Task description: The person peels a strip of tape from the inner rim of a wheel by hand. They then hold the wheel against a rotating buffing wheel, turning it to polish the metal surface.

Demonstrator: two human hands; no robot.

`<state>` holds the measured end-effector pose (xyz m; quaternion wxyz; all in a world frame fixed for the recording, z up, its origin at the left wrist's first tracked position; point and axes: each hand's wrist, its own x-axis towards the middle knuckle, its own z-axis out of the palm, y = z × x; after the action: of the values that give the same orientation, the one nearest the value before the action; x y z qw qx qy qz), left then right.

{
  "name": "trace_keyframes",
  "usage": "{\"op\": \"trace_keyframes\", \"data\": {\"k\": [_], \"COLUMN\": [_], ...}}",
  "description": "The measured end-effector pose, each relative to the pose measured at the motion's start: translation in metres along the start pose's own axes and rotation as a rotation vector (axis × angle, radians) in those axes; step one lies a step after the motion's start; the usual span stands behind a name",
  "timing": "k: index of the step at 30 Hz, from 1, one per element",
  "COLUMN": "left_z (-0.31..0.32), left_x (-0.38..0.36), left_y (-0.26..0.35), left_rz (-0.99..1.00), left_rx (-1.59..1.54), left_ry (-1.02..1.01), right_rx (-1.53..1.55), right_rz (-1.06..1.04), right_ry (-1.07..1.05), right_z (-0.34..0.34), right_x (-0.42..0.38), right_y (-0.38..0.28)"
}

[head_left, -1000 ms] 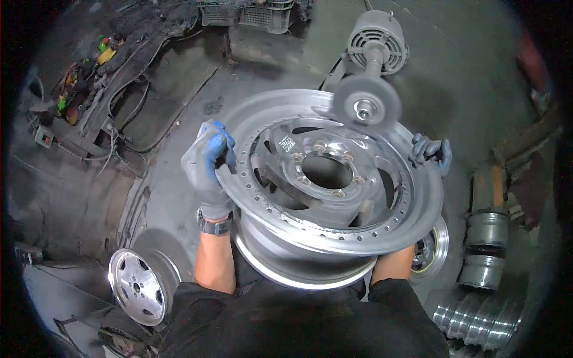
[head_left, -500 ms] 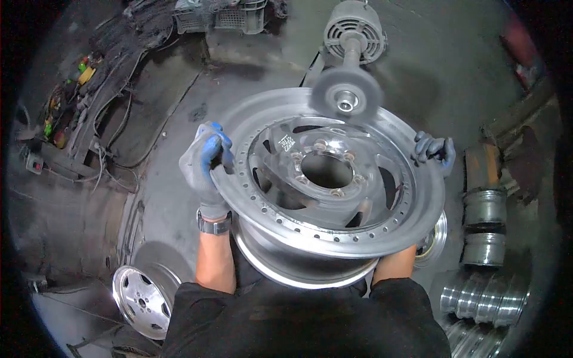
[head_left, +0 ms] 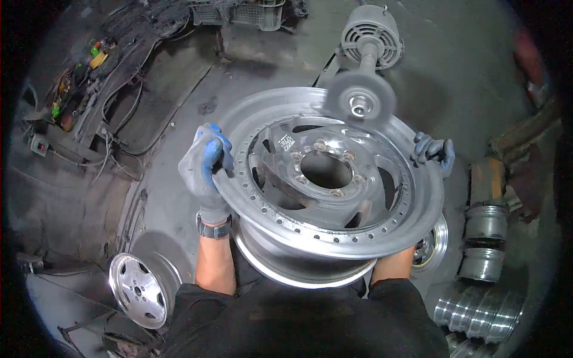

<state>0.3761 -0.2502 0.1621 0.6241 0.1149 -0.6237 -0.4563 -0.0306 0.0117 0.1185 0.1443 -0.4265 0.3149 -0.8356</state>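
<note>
A large silver wheel rim [head_left: 250, 209] is held tilted in front of my body, its face with bolt holes and curved slots turned up toward me. My left hand [head_left: 206, 161], in a grey and blue glove, is closed on the rim's left edge. On the far right edge, the gloved fingers of my right hand [head_left: 434, 150] curl over the lip, while its forearm passes partly behind the rim. A round buffing wheel [head_left: 379, 98], blurred as if spinning, sits at the rim's upper right lip; exact contact is hard to make out. Its shaft runs back to a motor [head_left: 371, 37].
Another wheel rim [head_left: 138, 291] rests at lower left, and one [head_left: 439, 244] is partly hidden at right. Several polished rims [head_left: 477, 310] are stacked at lower right. Cables [head_left: 128, 119] and a switch box [head_left: 39, 145] lie left; a plastic crate [head_left: 256, 15] stands behind.
The view has shifted slightly, so the motor, buffing wheel and crate appear farther right. Both hands keep their grip on the rim, which stays nearly the same before my body.
</note>
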Motion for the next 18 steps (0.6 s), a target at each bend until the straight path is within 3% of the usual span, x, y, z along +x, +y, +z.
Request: {"op": "trace_keyframes", "data": {"k": [8, 11, 16, 18], "left_z": [0.009, 0.006, 0.000, -0.005], "left_x": [-0.011, -0.010, 0.002, 0.007], "left_y": [0.031, 0.027, 0.000, -0.013], "left_rz": [-0.063, -0.090, 0.058, -0.026], "left_rx": [0.147, 0.155, 0.073, -0.022], "left_ry": [0.029, 0.028, -0.027, -0.015], "right_rx": [0.035, 0.111, 0.069, 0.026], "right_rz": [0.071, 0.068, 0.070, 0.052], "right_ry": [0.282, 0.138, 0.006, -0.029], "right_z": [0.011, 0.000, 0.006, 0.012], "right_x": [0.016, 0.021, 0.008, 0.000], "right_y": [0.026, 0.035, 0.015, 0.004]}}
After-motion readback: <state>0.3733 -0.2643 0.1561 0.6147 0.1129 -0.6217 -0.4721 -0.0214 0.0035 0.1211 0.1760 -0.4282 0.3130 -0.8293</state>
